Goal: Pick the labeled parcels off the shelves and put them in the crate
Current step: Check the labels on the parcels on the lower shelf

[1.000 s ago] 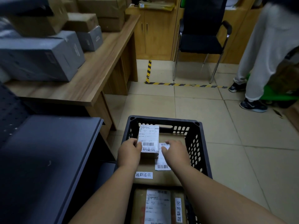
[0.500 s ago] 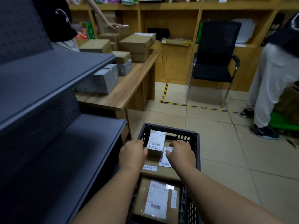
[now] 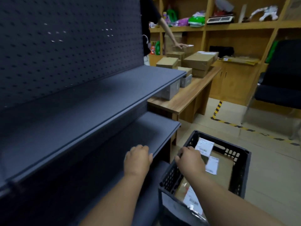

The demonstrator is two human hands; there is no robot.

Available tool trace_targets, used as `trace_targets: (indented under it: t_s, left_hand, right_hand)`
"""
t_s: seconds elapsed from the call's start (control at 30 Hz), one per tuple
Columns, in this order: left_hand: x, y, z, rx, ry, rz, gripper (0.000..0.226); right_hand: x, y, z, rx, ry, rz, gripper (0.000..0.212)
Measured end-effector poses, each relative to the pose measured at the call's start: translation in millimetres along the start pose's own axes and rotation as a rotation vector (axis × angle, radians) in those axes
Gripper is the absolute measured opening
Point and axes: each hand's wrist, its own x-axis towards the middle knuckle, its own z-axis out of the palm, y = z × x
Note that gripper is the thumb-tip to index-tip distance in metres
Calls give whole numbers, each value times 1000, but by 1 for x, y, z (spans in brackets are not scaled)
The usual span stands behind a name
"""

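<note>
The black plastic crate (image 3: 240, 170) stands on the floor at the lower right. Inside it lie a small white-labelled box (image 3: 204, 146), a flat brown parcel (image 3: 224, 170) with a white label, and a plastic-wrapped brown parcel (image 3: 189, 195) nearest me. My right hand (image 3: 189, 161) hovers over the crate's left rim, fingers loosely curled, holding nothing. My left hand (image 3: 137, 159) is empty too, at the front edge of the lower dark grey shelf (image 3: 146, 132). The upper shelf (image 3: 114, 95) is bare.
A wooden desk (image 3: 187, 99) beyond the shelves carries brown cardboard boxes (image 3: 199, 60) and grey boxes (image 3: 171, 91). A person (image 3: 149, 30) stands behind it, one hand on a box. A black chair (image 3: 280, 88) is at the right, with yellow-black floor tape (image 3: 216, 110) nearby.
Both hands have let go of the small white-labelled box, which now lies in the crate, and have drawn back. My view has swung up and left toward the shelves.
</note>
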Motion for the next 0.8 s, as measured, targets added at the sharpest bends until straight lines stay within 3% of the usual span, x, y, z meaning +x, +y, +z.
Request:
trace_targets:
  t_s: [0.23, 0.5, 0.8]
  left_hand:
    - [-118, -86, -44, 21, 62, -216, 33]
    - [-324, -179, -103, 146, 128, -503, 32]
    - [-533, -221, -170, 288, 202, -855, 30]
  right_hand:
    - [-97, -71, 19, 52, -76, -188, 33]
    - [-274, -156, 47, 83, -180, -491, 34]
    - [-445, -219, 60, 154, -312, -803, 33]
